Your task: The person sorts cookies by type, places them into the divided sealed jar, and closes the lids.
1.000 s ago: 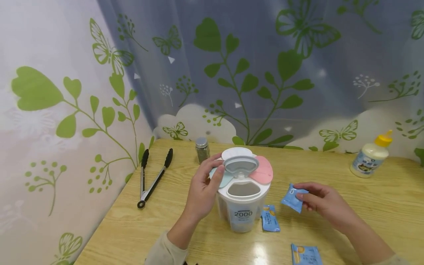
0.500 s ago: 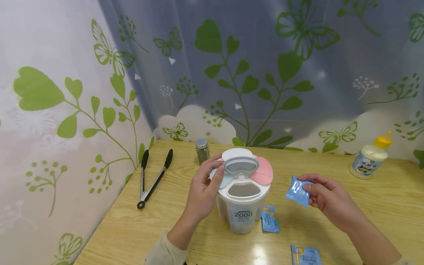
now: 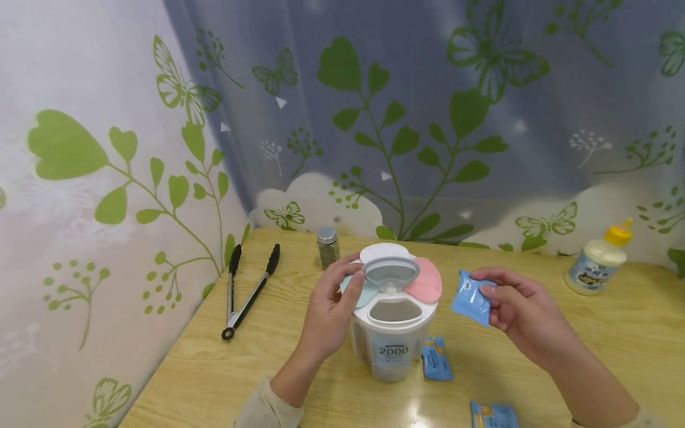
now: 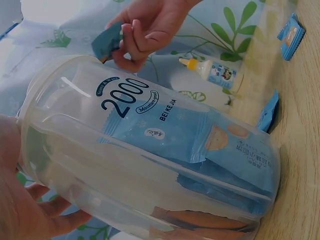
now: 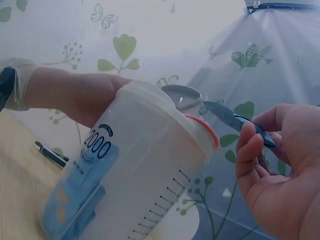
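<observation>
A clear storage container (image 3: 393, 351) marked 2000 stands upright on the table, its lid divided into coloured flaps. The grey flap (image 3: 393, 271) is raised above an uncovered opening. My left hand (image 3: 329, 312) grips the container by the lid's left edge, thumb on top. My right hand (image 3: 527, 309) pinches a small blue snack packet (image 3: 471, 299) in the air, to the right of the lid and apart from it. Blue packets (image 4: 150, 132) lie inside the front compartment in the left wrist view; brown pieces (image 4: 205, 220) show in a neighbouring one.
One blue packet (image 3: 437, 359) lies against the container's right side, and another (image 3: 493, 414) at the lower frame edge. Tongs (image 3: 246, 303) lie to the left. A spice jar (image 3: 327, 248) stands behind; a yellow-capped bottle (image 3: 596, 264) stands far right. Patterned cloth backs the table.
My right hand has lifted the packet, first drifting slightly right, then coming back left towards the lid. The left hand keeps its hold on the container.
</observation>
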### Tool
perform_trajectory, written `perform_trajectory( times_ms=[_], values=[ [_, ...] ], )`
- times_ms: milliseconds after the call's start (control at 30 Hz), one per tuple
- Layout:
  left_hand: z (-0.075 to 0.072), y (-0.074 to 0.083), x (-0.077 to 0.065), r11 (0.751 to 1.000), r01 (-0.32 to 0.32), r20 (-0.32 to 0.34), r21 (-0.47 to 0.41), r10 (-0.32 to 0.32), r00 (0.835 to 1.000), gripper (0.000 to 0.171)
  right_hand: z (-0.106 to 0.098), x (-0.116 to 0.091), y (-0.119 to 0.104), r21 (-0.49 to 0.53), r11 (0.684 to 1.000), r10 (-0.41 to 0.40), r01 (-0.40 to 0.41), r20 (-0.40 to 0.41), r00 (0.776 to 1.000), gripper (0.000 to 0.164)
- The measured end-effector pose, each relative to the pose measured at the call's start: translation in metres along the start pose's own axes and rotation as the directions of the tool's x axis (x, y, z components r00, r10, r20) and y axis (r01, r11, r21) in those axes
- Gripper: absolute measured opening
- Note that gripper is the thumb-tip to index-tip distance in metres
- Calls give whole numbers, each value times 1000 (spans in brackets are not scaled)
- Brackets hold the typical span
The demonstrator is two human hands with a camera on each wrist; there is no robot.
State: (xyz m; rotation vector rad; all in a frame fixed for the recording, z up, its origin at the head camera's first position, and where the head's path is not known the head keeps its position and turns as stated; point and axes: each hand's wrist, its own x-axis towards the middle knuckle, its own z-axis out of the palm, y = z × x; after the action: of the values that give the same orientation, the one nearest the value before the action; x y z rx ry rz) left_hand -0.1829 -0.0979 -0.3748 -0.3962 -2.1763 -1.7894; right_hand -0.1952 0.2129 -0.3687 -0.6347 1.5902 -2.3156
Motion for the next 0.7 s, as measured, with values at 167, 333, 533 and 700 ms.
perform_trajectory(
  times_ms=[167, 333, 533, 700],
  values=[
    [1, 0, -1, 1000, -3, 2, 6, 3, 1000, 24, 12, 5, -6, -28, 1000, -12, 12, 4, 1000, 37],
    [1, 1, 0, 1000, -8, 0, 6, 8, 1000, 25, 24, 10, -10, -74, 994, -70, 74, 61, 996, 37],
    [0, 1, -1, 1000, -6, -11, 8, 6, 1000, 24, 47, 18, -9, -152, 983, -92, 100, 57, 994, 34],
    [0, 0, -1, 1000, -22, -6, -3, 22, 1000, 24, 65, 22, -7, -255, 964, -79, 75, -6, 997, 28]
  ],
)
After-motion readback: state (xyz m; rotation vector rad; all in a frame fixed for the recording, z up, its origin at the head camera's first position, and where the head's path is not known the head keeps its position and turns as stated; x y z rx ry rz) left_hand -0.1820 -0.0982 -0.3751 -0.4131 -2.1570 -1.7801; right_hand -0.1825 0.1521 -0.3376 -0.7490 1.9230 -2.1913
